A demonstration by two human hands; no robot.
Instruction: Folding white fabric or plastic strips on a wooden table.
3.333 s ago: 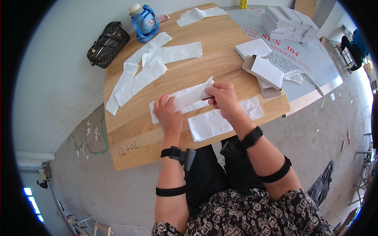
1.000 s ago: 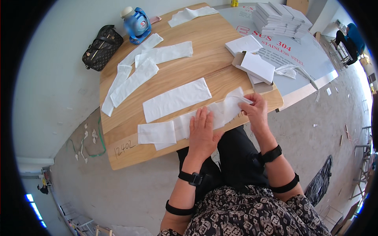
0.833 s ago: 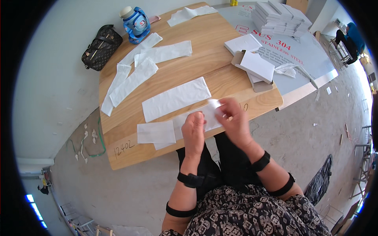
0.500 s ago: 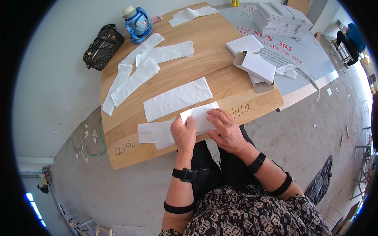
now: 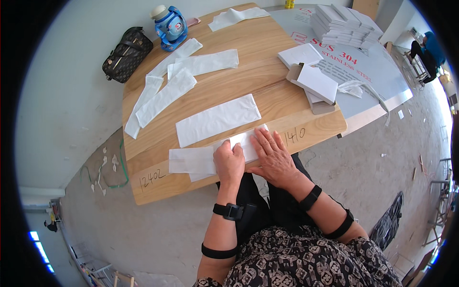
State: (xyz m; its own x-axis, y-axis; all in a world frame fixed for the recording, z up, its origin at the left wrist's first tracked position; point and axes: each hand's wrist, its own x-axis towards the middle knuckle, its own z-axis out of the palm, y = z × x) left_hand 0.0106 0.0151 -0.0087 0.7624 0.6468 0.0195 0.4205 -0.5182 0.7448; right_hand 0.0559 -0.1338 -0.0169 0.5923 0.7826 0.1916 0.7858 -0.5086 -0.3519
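Note:
A thin white strip [image 5: 191,160], cloth-like, lies along the near edge of the wooden table, with its right part doubled over into a folded layer [image 5: 244,141]. My left hand [image 5: 229,160] is closed at the left of this fold, thumb on top, gripping the strip. My right hand [image 5: 275,158] lies flat on the fold's right end, fingers stretched out. Just beyond both hands rests another flat white strip [image 5: 217,119], touched by neither. What is under my palms is hidden.
The wooden table [image 5: 258,38] also bears several loose white strips [image 5: 165,98], a blue bottle [image 5: 171,28] and open white boxes [image 5: 313,82]. A dark patterned handbag [image 5: 128,55] is at its left edge. Stacked white boxes [image 5: 342,24] stand on a grey sheet; a person [image 5: 425,55] sits far right.
My left hand has shifted slightly right along the strip. My right hand's fingers, curled before, have straightened and now press flat on the folded layer.

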